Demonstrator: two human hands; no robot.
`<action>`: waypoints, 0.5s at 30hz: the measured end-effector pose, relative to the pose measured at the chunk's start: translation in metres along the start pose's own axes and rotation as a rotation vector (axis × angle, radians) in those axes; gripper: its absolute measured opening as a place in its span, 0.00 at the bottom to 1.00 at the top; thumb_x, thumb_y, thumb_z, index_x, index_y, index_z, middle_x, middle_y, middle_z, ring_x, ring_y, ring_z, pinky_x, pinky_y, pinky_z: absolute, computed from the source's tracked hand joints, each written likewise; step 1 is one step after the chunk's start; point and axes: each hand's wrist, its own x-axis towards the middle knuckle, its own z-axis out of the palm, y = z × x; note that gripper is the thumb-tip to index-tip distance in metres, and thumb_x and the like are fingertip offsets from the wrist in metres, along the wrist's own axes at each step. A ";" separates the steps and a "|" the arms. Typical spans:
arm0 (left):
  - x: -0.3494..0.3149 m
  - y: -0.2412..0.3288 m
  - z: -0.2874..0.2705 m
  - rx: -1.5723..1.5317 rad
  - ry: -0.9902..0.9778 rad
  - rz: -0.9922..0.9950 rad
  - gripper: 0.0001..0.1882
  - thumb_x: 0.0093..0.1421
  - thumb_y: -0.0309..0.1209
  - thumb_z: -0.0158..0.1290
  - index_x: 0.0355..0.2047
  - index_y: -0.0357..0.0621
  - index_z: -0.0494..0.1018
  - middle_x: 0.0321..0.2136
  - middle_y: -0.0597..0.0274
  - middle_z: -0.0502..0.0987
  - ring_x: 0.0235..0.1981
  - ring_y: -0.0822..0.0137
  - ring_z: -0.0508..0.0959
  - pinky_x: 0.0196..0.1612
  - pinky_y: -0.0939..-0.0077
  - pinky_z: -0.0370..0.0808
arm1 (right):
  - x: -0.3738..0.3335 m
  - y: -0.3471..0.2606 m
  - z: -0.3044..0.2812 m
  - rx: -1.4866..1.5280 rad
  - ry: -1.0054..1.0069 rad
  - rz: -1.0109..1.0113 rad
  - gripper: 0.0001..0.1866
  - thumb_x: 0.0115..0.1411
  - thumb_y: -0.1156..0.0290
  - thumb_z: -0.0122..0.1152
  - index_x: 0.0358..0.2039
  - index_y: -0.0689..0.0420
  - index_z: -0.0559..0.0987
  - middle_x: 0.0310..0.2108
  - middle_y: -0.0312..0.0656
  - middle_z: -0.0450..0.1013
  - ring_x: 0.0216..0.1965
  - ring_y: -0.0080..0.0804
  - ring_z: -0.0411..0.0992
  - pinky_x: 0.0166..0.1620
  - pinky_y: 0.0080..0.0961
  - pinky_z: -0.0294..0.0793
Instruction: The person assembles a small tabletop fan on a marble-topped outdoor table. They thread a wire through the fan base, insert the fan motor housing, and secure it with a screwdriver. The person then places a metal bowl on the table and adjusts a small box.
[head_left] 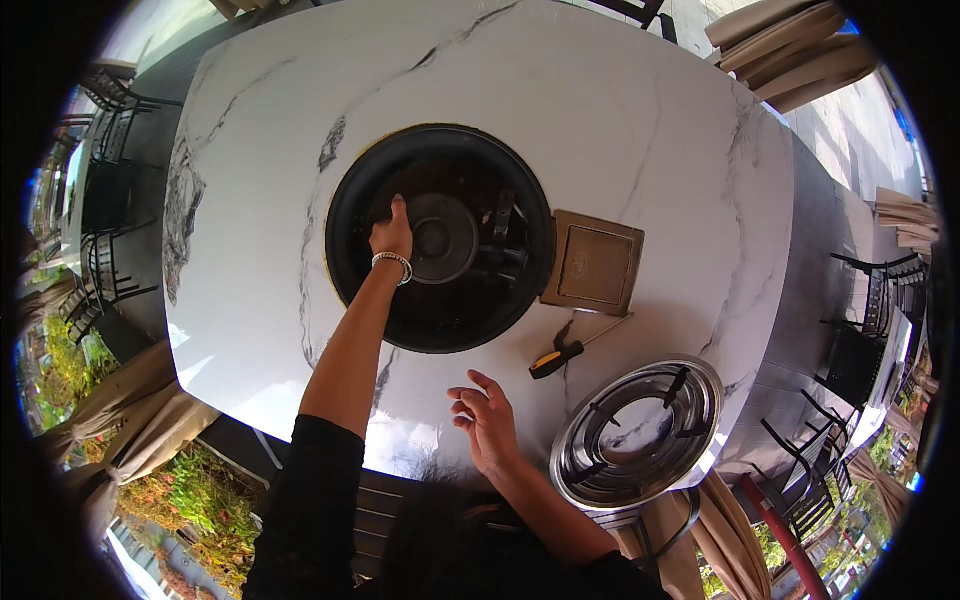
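A round black well is set into the marble-patterned table. Inside it sits a dark round burner with a raised centre. My left hand, a bracelet at its wrist, reaches into the well and grips the burner's left edge; some of its fingers are hidden. Over the near part of the tabletop, my right hand hovers with fingers apart and nothing in them. To its right lies a screwdriver with a black and yellow handle. A shiny round metal stove ring with black pan supports rests at the near right corner.
The white table has dark veins. A square bronze-coloured panel adjoins the well's right side. Black chairs stand beyond the table on both sides, and tied beige curtains hang around the area.
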 end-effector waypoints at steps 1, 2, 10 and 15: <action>0.000 0.000 0.000 0.008 0.015 0.022 0.44 0.54 0.65 0.32 0.27 0.29 0.76 0.32 0.37 0.75 0.37 0.46 0.75 0.44 0.56 0.68 | -0.003 -0.002 -0.002 -0.043 -0.018 -0.019 0.23 0.56 0.71 0.53 0.52 0.59 0.62 0.38 0.42 0.72 0.33 0.24 0.68 0.36 0.22 0.66; 0.002 0.000 -0.002 0.022 -0.061 -0.011 0.44 0.54 0.65 0.31 0.35 0.29 0.75 0.39 0.36 0.73 0.43 0.45 0.73 0.48 0.56 0.67 | -0.005 -0.005 -0.004 -0.087 -0.034 -0.040 0.22 0.56 0.71 0.53 0.51 0.59 0.62 0.38 0.43 0.72 0.32 0.24 0.68 0.36 0.22 0.67; -0.054 -0.031 -0.037 -0.263 0.188 0.591 0.17 0.56 0.35 0.48 0.42 0.38 0.70 0.39 0.50 0.74 0.42 0.56 0.74 0.46 0.67 0.69 | 0.077 -0.134 -0.014 -1.614 0.204 -1.169 0.17 0.52 0.81 0.51 0.45 0.62 0.70 0.45 0.46 0.69 0.44 0.44 0.67 0.45 0.33 0.70; -0.151 -0.088 -0.057 -0.347 0.146 0.797 0.08 0.52 0.19 0.49 0.33 0.38 0.73 0.32 0.54 0.77 0.32 0.60 0.77 0.34 0.74 0.72 | 0.165 -0.182 0.020 -2.170 -0.036 -1.559 0.13 0.48 0.79 0.53 0.37 0.59 0.74 0.41 0.40 0.71 0.44 0.38 0.64 0.42 0.28 0.68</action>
